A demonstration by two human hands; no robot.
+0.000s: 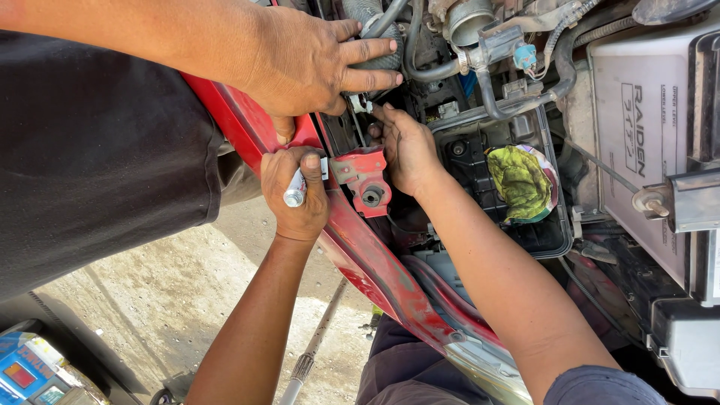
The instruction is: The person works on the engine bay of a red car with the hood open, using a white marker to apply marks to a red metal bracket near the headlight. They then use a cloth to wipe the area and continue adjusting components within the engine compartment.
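At the far left a dark shirt (90,150) fills the frame, cut off at the edge; it belongs to another person whose hand (307,64) lies flat, fingers spread, on a black hose (379,37) at the top. Below it, the left hand (296,195) is closed in a fist around a silver tool (294,193), thumb on top; only the tool's round metal end shows, so its kind is hard to tell. The fist rests against the red panel (360,255) that runs diagonally across the engine bay. Just right of it sits a red bracket (364,176) with a round hole. The right hand (405,146) reaches in behind the bracket, fingers curled toward the dark gap; the fingertips are hidden, so I cannot tell whether it holds anything. Further right, an open black box (551,232) holds a crumpled yellow-green rag (521,180). At the right edge stands a white battery (645,150), partly cut off.
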